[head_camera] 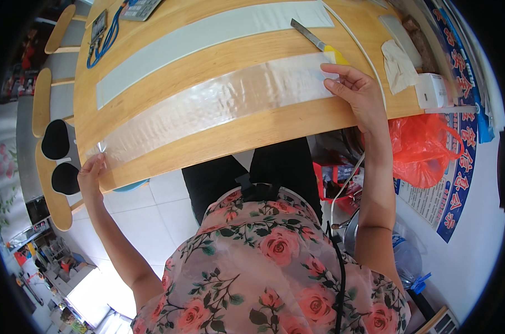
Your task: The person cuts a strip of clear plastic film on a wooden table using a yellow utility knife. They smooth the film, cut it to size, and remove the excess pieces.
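Observation:
A long strip of clear plastic film point(219, 100) stretches across the near part of the wooden table point(173, 165), rippled and shiny. My left hand point(91, 169) pinches its left end between thumb and fingers at the table's near left corner. At the strip's right end, my right hand point(352, 87) grips the corner between thumb and forefinger. A utility knife point(309, 35) with its blade out lies just beyond that end, its yellow handle partly hidden by the film and my right hand. Farther back, a long pale strip point(194, 37) lies roughly parallel to the film.
Blue cables point(110, 39), a phone-like device point(99, 26) and a keypad device point(139, 9) lie at the back left. A white cord point(361, 46) crosses the right side, near a crumpled cloth or tissue point(396, 67) and a white box point(433, 91). A red plastic bag point(421, 150) hangs below.

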Available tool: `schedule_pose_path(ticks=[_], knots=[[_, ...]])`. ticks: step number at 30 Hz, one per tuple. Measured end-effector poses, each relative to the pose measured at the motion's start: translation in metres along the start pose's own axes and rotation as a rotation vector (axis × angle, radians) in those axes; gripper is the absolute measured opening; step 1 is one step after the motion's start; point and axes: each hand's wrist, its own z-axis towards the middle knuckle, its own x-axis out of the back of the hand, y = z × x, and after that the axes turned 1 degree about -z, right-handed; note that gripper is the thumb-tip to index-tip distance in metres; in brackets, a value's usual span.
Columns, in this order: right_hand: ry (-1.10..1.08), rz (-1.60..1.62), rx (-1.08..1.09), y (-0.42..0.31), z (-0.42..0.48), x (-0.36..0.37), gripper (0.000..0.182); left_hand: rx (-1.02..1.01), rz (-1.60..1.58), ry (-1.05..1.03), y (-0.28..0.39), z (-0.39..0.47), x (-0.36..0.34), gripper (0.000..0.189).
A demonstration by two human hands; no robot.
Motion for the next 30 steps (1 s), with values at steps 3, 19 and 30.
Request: schedule_pose_path(ticks=[3, 19, 30], knots=[[-0.004, 0.005, -0.005, -0.0032, -0.0018, -0.0021, 0.031, 0.001, -0.014, 0.001, 0.0001, 0.0003, -0.0003, 0.025], [0.005, -0.062, -0.042, 0.0017, -0.0002, 0.0017, 0.031, 0.001, -0.041, -0.014, 0.003, -0.0016, 0.0003, 0.024], [0.004, -0.024, -0.025, 0.0029, -0.0001, 0.0016, 0.031, 0.003, -0.055, -0.008, 0.0011, -0.0015, 0.0005, 0.025]])
